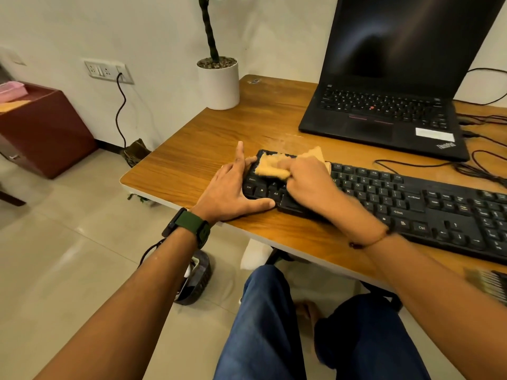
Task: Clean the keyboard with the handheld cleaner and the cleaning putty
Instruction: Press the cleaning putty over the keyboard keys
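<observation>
Right hand (307, 182) first — my fingers press down on the yellow putty (274, 167), which is spread flat over the far left corner of the black keyboard (411, 198). They look partly bent, but blur hides how tightly. The keyboard runs long, left to right, so the uncleaned keys all lie to my right. Left hand (233, 187) lies open and flat — fingers against the keyboard's left end, I think to keep it steady.
</observation>
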